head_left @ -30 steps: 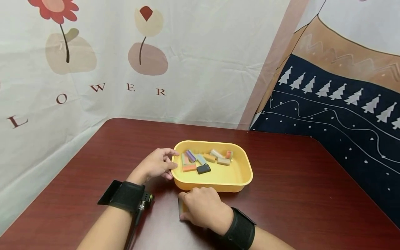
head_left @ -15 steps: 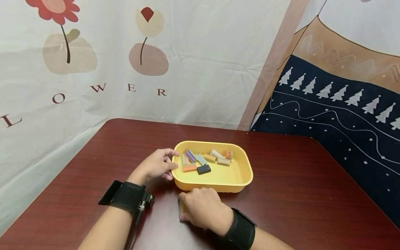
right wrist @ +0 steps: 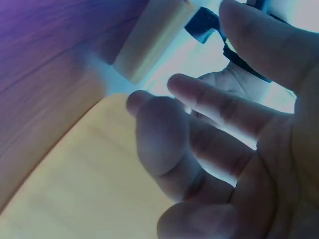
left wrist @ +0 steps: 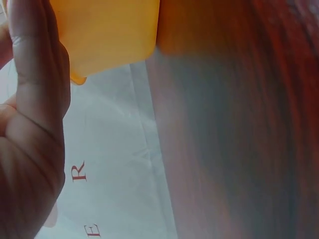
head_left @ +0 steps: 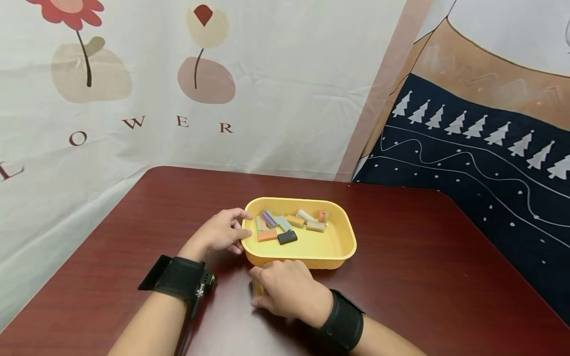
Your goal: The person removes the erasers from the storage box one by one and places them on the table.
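A yellow plastic basin [head_left: 307, 264] stands on the table, with several small coloured blocks inside. My left hand [head_left: 220, 231] holds its left end, thumb and forefinger over the rim and the other fingers outside. In the left wrist view, the hand lies along the yellow wall [left wrist: 107, 35]. In front of the basin, my right hand [head_left: 289, 290] is low over the table beside a tan block [right wrist: 152, 37]. Its thumb and forefinger are apart around the block in the head view. The right wrist view shows bent fingers [right wrist: 162, 137] with a gap before the block.
Inside the basin are an orange block [head_left: 267, 236], a black block [head_left: 287, 237], a purple block [head_left: 268, 219] and several paler ones, mostly on its left and far side. The dark red table [head_left: 401, 257] meets a printed cloth backdrop [head_left: 289, 99] behind.
The head view has shifted slightly. My right thumb and forefinger, earlier at the ends of the tan block, have loosened a little. The left hand keeps its place on the basin.
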Tool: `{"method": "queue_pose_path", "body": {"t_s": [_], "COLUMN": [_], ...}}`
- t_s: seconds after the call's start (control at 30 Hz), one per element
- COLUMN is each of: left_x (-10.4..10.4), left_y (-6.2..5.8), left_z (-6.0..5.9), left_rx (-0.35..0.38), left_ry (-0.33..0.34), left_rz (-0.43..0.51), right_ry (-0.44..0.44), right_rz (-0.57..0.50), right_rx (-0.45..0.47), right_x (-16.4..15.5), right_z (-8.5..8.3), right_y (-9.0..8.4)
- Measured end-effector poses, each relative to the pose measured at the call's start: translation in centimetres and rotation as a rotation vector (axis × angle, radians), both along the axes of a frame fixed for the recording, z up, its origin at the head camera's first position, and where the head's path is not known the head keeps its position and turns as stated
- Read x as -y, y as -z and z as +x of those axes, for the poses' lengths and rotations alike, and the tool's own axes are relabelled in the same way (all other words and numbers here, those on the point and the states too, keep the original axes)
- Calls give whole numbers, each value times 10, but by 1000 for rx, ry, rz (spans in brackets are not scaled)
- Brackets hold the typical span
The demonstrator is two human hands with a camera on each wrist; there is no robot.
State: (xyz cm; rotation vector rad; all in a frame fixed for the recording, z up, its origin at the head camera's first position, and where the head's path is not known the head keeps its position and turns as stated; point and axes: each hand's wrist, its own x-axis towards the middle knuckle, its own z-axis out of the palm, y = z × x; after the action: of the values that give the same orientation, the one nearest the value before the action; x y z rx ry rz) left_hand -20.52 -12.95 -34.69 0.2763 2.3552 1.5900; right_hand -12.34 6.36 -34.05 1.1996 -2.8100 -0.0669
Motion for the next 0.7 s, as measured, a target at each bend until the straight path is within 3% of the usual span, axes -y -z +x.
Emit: {"method": "queue_pose_path", "body": {"t_s": [0.27, 0.7], "left_x": [-1, 0], "left_y": [-2, -1], "left_z": [3, 0], "left_rx": [-40, -72], "left_ry": [-2, 22], "left_rz": [-62, -41], "right_ry": [-21, 8], "right_rz": [-25, -11], "right_rx": [-33, 15], "right_x": [-2, -2], "right_z": [-2, -2], "right_y": [-4, -8]}}
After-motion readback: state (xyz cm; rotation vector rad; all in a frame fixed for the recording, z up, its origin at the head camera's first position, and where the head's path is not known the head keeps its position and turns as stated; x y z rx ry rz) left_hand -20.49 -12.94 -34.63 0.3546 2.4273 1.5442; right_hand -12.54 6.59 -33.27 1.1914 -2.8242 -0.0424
